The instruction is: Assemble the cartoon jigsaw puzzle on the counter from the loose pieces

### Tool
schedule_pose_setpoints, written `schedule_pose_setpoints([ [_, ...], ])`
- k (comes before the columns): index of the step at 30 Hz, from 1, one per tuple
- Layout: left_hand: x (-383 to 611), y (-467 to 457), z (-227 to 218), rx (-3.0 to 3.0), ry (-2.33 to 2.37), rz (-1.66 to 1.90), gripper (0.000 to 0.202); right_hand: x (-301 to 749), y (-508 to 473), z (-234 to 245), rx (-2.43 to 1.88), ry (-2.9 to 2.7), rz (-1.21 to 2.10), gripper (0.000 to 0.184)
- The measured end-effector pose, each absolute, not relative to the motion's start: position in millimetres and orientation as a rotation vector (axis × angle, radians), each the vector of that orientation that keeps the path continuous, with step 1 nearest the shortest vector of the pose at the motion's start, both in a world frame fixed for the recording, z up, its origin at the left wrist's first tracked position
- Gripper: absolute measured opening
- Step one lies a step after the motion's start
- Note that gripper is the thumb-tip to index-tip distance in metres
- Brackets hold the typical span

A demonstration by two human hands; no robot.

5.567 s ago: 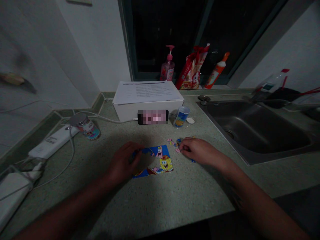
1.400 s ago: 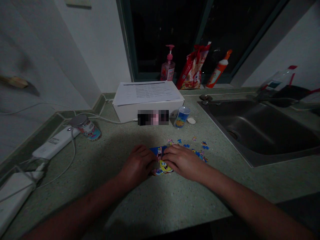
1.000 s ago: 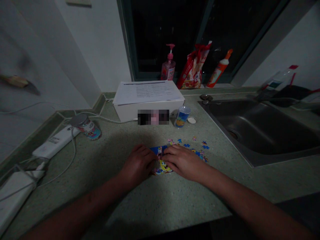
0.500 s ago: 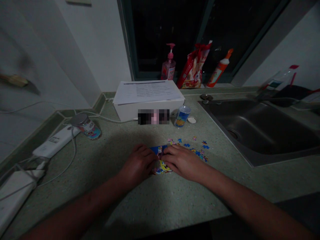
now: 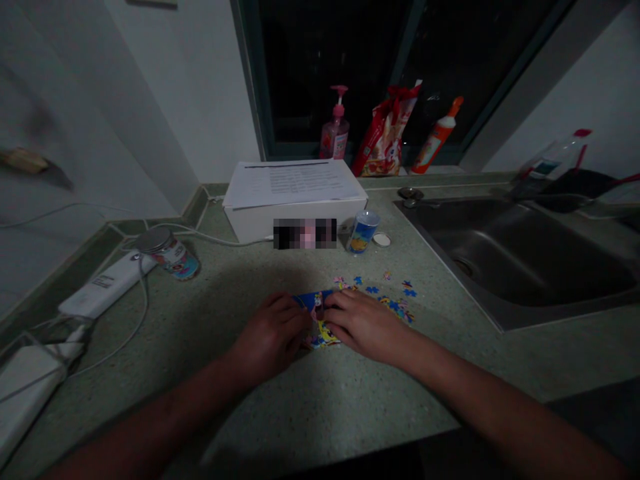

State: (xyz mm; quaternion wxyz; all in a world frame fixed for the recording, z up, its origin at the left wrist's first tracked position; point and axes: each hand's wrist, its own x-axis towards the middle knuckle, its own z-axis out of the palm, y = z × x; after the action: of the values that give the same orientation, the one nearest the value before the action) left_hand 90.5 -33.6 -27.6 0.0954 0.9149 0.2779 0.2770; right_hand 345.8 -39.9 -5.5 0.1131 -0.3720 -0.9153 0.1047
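**Hands:** left hand and right hand close together, fingertips on opposite edges of the puzzle section, nearly touching. Pressing or gripping: cannot tell.
**Action:** both hands working at the same join in the section, partly hiding it.
**Things:** cartoon jigsaw section lies flat on the speckled green countertop, between the hands. Loose blue and pink jigsaw pieces are scattered just beyond the right hand.
**Rest:** white box with paper sheets on top, small printed cup, metal-lidded jar, white power strip, steel sink, pink pump bottle.
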Motion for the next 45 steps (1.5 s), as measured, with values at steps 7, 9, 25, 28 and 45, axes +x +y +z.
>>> schedule_pose_setpoints([
  [7,89,-34,-28,2.708,0.811,0.758,0.019,345,-40,-5,-1.099,-2.680,0.306,0.017],
  [9,88,-34,-29,2.703,0.814,0.760,0.020,345,-41,-4,-1.092,-2.682,0.305,0.017],
  [25,88,-33,-31,2.710,0.819,0.794,0.016,345,-41,-4,-1.085,-2.681,0.286,0.020],
  [28,88,-33,-31,2.703,0.819,0.811,0.018,345,-40,-4,-1.082,-2.681,0.290,0.021],
  [45,45,2,-25,1.977,1.582,1.105,0.017,364,-27,-4,-1.135,-2.539,0.248,0.021],
])
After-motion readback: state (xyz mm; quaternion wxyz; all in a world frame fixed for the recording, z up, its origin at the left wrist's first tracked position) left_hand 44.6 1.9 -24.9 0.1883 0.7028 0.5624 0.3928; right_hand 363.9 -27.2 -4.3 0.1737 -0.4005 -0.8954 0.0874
